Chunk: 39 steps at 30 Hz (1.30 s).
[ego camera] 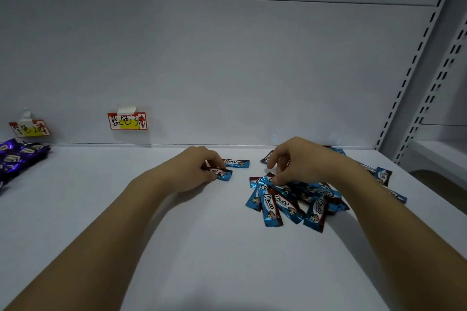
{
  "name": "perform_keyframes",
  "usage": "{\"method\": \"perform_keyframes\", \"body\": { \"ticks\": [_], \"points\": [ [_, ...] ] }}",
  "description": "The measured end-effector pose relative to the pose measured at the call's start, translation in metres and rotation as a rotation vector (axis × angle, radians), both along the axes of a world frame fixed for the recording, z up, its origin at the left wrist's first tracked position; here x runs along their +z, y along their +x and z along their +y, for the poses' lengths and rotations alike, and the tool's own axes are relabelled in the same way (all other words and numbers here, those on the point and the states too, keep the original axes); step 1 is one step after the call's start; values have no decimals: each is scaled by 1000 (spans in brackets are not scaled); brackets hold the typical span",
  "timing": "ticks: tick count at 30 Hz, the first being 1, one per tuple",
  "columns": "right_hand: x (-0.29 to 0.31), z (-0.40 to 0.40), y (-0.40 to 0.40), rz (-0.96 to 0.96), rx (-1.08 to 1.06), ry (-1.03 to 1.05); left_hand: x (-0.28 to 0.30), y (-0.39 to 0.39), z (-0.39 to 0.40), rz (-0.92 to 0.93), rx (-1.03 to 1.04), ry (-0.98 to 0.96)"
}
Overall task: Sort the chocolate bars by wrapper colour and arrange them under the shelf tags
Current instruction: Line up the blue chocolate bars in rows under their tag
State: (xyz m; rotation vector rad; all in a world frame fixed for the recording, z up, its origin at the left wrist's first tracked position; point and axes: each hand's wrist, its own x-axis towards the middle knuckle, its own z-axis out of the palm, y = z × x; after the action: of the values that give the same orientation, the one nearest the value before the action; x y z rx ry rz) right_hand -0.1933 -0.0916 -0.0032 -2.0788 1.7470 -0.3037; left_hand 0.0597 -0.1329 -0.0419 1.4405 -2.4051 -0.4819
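The left hand (194,169) pinches one blue-wrapped chocolate bar (219,174) between thumb and curled fingers, low on the white shelf (177,247), with a second blue bar (236,163) lying just beyond its fingertips. To the right, the right hand (298,161) curls down onto the far edge of a loose heap of blue bars (290,202), thumb and fingers nipping a wrapper at the top of the pile (which bar exactly, I cannot tell). More blue bars lie scattered behind that wrist. Far left, purple-wrapped bars (17,158) sit under a handwritten tag (29,128); a second tag (127,121) hangs on the pale back panel (227,70). Slotted uprights (417,58) rise at the right.
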Motion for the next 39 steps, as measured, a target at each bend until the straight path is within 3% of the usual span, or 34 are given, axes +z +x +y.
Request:
{"method": "perform_keyframes", "body": {
  "ticks": [11, 15, 20, 30, 36, 39],
  "points": [
    [-1, 2, 4, -71, 17, 15, 15, -15, 8, 329, 146, -70],
    [1, 1, -1, -290, -25, -12, 23, -33, -6, 339, 174, -45],
    [0, -10, -17, -721, -318, -168, 7, -47, -18, 386, 244, 18],
    [-25, -27, -24, -507, -436, -187, -12, -32, -21, 213, 191, -32],
    [-29, -27, -17, -243, -411, -215, -11, -30, -17, 316, 221, -38],
    [-26, -25, -19, -163, -404, -126, -9, -29, -14, 391, 226, -26]
  ]
}}
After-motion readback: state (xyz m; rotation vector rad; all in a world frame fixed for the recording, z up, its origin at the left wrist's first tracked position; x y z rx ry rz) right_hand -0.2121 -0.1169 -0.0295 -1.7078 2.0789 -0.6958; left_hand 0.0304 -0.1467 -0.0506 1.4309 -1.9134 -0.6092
